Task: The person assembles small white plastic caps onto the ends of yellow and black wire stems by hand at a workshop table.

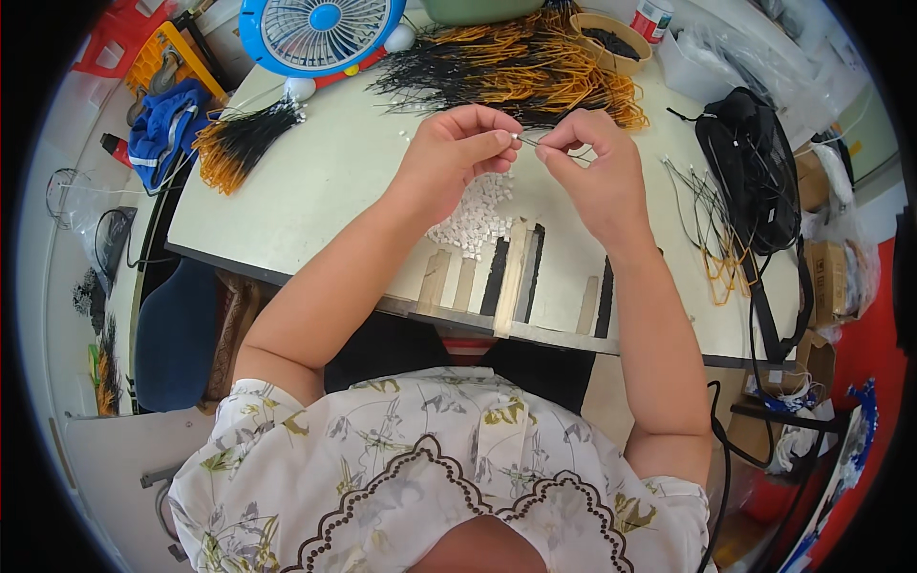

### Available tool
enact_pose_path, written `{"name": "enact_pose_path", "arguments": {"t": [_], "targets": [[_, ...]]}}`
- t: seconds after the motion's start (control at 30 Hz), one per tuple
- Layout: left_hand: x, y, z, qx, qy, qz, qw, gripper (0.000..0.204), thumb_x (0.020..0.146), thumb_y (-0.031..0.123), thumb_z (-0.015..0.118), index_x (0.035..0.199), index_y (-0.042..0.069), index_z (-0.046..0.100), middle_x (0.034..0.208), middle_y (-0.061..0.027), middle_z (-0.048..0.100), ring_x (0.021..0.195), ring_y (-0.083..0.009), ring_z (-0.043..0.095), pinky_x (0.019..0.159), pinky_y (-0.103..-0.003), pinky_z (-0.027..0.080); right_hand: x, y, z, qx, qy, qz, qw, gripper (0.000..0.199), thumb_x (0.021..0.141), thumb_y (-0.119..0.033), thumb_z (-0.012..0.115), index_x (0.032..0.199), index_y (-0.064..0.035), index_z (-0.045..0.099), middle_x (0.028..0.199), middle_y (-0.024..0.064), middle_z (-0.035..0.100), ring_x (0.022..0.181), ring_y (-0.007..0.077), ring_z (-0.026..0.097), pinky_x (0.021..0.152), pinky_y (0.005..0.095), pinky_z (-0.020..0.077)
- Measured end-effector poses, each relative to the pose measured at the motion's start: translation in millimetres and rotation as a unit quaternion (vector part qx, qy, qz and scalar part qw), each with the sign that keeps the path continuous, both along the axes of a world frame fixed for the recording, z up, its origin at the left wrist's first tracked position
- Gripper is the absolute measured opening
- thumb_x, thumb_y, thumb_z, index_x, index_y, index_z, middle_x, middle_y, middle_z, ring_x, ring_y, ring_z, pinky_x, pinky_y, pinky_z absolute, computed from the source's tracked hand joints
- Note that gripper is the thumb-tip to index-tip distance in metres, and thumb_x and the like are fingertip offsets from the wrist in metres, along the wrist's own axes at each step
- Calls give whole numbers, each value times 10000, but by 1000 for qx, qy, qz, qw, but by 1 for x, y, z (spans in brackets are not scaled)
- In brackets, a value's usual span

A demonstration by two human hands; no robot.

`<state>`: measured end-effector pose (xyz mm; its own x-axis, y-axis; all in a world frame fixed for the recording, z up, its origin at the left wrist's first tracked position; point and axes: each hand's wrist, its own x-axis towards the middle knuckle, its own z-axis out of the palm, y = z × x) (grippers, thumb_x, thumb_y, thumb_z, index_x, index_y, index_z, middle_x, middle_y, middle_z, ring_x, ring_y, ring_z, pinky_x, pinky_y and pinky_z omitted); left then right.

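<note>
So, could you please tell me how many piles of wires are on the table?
3: a large pile at the back, a bundle at left, a loose bunch at right; more may be hidden.

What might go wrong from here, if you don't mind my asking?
The small white piece at the left hand's fingertips could slip and get lost in the pile of white pieces below. The thin dark wire pinched by the right hand might bend. A lowered forearm could scatter the pile.
</note>
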<state>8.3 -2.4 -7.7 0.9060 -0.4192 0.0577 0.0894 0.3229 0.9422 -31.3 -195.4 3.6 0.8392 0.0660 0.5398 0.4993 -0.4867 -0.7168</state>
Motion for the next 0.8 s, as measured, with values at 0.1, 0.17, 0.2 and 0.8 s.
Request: {"name": "enact_pose_path", "arguments": {"t": [0.1,0.17,0.2,0.8], "targets": [[-1,0,2,1,7,-10,1000,136,913,34,636,1041,0,661,942,-69,683,851,-132,655,760,-260,545,-1,1,1,1,16,3,1000,98,760,-21,703,752,-12,606,752,14,583,791,149,518,765,291,431],[-1,0,2,8,5,-25,1000,151,932,44,614,1075,4,643,943,-52,672,841,-112,635,775,-247,524,-1,1,1,0,23,1,1000,92,760,-20,701,756,-12,609,752,14,583,789,145,519,761,288,431],[-1,0,1,8,6,-25,1000,151,932,44,614,1075,4,643,943,-52,672,841,-112,635,775,-247,524,-1,1,0,0,29,0,1000,87,759,-19,699,760,-12,612,752,14,582,787,141,520,756,285,430],[2,-1,-4,-27,29,-75,996,119,934,31,600,1037,-4,650,901,-49,657,819,-119,630,770,-253,535,2,-5,-3,96,140,90,981,83,783,-59,679,744,-30,611,731,-37,574,746,68,485,716,243,391]]}}
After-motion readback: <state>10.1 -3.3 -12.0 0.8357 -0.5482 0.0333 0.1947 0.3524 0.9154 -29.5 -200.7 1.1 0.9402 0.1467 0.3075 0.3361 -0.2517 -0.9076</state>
